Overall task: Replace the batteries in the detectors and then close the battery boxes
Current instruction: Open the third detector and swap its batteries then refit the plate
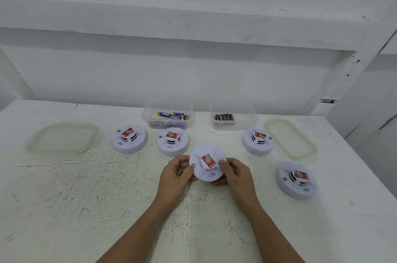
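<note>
Both hands' grip holds a detector (207, 162) over cracked white table (86, 198) — white walls.

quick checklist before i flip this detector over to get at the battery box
1. Both hands on the held detector: ok, left hand and right hand grip its edges.
2. Bare table in front to work on: ok.
3. Batteries within reach: ok, some in the left tub and some in the right tub.
4. Both tubs open: ok, lids lie beside them.
5. Which tub holds fresh batteries: cannot tell.
6. Battery box state underneath: cannot tell, hidden.
</note>
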`<state>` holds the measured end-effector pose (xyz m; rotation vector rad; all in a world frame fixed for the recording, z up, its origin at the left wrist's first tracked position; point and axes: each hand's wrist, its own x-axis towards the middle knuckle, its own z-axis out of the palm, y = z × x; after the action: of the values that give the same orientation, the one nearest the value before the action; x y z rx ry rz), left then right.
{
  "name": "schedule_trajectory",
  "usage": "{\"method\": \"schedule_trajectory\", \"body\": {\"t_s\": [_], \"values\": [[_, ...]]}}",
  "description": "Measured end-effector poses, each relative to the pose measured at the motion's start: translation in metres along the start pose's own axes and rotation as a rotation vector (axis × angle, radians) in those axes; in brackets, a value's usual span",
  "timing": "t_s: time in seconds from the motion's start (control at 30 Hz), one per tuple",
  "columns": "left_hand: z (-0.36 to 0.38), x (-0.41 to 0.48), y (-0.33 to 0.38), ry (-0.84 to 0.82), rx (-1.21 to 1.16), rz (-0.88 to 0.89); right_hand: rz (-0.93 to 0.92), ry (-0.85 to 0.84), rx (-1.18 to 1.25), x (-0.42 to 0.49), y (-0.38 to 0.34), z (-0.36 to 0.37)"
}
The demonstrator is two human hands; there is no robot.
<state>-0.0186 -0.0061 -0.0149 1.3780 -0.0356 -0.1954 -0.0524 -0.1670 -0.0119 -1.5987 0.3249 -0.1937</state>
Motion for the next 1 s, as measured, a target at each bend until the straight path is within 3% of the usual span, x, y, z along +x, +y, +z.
{"method": "schedule_trajectory", "body": {"t_s": [1.0], "values": [[-0.0003,-0.001,-0.0003,-0.006,0.012,-0.014,0.003,0.01,-0.064,-0.0011,-0.0002,0.0001]]}}
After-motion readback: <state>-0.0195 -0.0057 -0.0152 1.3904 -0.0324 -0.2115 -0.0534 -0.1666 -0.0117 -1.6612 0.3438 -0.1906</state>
